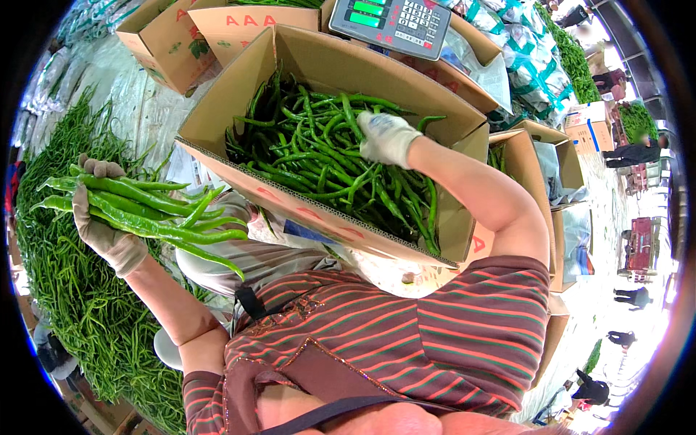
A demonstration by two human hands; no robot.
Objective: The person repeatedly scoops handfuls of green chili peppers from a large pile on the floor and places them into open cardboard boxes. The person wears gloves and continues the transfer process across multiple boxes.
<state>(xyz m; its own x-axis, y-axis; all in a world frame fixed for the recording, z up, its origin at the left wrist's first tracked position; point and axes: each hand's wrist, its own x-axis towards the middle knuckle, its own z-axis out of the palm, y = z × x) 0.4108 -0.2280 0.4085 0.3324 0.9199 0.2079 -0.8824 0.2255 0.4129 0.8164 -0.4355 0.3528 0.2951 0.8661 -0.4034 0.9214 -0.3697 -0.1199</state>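
My left hand (103, 217), in a soiled light glove, holds a bunch of long green chili peppers (147, 204) out to the left. The bunch hangs in the air over a big heap of chili peppers (92, 293). In front of me stands an open cardboard box (321, 217), partly filled with loose green chili peppers (321, 141). My right hand (387, 136), in a whitish glove, is inside the box on top of these peppers. Its fingers curl down beside one pepper; whether they grip it is hidden.
A digital scale display (389, 24) stands just beyond the box. More cardboard boxes (168, 49) are at the upper left, others (527, 179) to the right. Wrapped bags (530, 60) are piled at the upper right. Several people are far off along the right rim.
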